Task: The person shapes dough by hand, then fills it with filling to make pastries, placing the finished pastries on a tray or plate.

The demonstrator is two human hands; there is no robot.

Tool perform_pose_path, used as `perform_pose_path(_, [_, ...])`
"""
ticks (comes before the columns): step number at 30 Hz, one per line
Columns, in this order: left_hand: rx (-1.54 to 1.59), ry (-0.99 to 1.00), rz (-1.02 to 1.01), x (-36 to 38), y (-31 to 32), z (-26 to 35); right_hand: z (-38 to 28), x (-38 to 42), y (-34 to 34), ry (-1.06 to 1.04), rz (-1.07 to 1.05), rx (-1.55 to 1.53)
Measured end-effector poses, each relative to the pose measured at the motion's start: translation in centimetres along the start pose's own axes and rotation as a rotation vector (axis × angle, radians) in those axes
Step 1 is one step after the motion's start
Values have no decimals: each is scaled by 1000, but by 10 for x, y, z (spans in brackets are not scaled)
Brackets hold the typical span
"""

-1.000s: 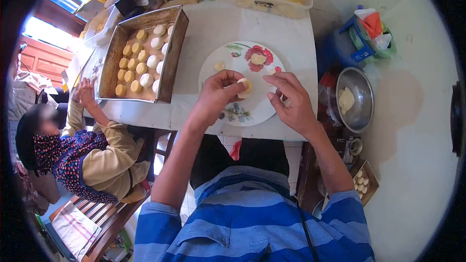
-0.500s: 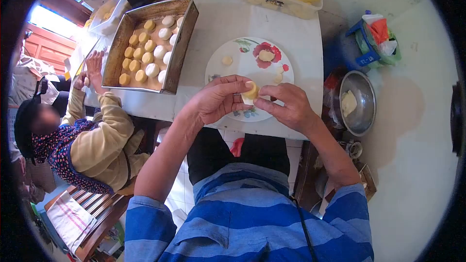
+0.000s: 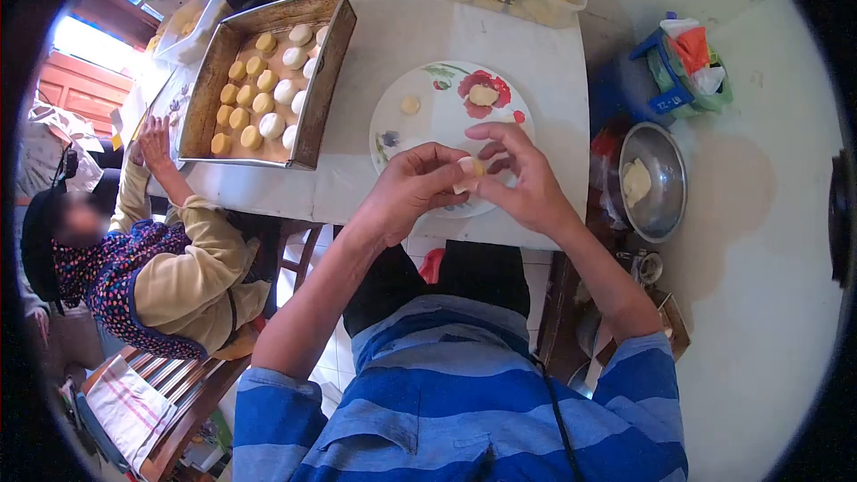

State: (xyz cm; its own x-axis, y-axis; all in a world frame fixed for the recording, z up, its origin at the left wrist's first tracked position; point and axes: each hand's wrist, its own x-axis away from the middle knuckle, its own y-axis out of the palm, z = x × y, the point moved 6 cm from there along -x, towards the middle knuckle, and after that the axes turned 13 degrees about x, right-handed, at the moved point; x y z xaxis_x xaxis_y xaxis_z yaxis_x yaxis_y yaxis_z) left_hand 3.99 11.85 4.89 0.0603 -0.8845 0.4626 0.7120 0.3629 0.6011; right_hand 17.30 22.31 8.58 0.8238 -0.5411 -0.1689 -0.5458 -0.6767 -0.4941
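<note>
Over the near edge of a flowered plate (image 3: 406, 138), I hold a small yellow ball partly wrapped in white dough (image 3: 466, 175). My left hand (image 3: 412, 189) pinches it between thumb and fingers. Against its other side press the thumb and bent fingers of my right hand (image 3: 525, 180), while that hand's index finger is raised and curved above. A flat round of pale dough (image 3: 410, 104) lies on the plate's left side, and a larger dough lump (image 3: 484, 95) rests on the red flower. My right hand covers part of the plate's right side.
A metal tray (image 3: 330, 71) with rows of yellow and white dough rounds stands left of the plate. Behind is a plastic tub of yellow dough (image 3: 536, 9). A steel bowl with dough (image 3: 665, 187) sits right of the table. At left sits a co-worker (image 3: 192, 277), hands on the table.
My right hand has turned and its index finger has lifted away from the ball. More white dough shows on the ball's left side. The whole view has shifted slightly.
</note>
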Motion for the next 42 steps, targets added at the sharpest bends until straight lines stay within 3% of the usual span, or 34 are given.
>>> perform_pose_path(1, [102,-21,12,1,0,-1,18,3,10,270,-131,-300])
perform_pose_path(5, [187,-21,23,3,-4,-6,19,1,14,323,-181,-403])
perform_pose_path(8, [358,-1,40,4,-9,-9,2,-2,-5,207,-63,-382])
perform_pose_path(10, [520,30,-28,4,-9,-8,-28,-1,-22,-287,128,326])
perform_pose_path(14, [622,51,-26,1,-14,-17,-19,8,-4,-297,70,333])
perform_pose_path(19, [608,75,-28,5,-7,-16,-33,12,3,-553,186,608])
perform_pose_path(26, [589,67,-35,6,-10,-24,-24,9,7,-578,166,628])
perform_pose_path(29, [675,72,-21,7,-11,-25,-27,9,3,-520,209,466])
perform_pose_path(37, [613,105,17,8,-12,-25,-34,9,9,-656,148,641])
perform_pose_path(42, [673,97,33,10,-15,-28,-26,8,13,-598,158,584])
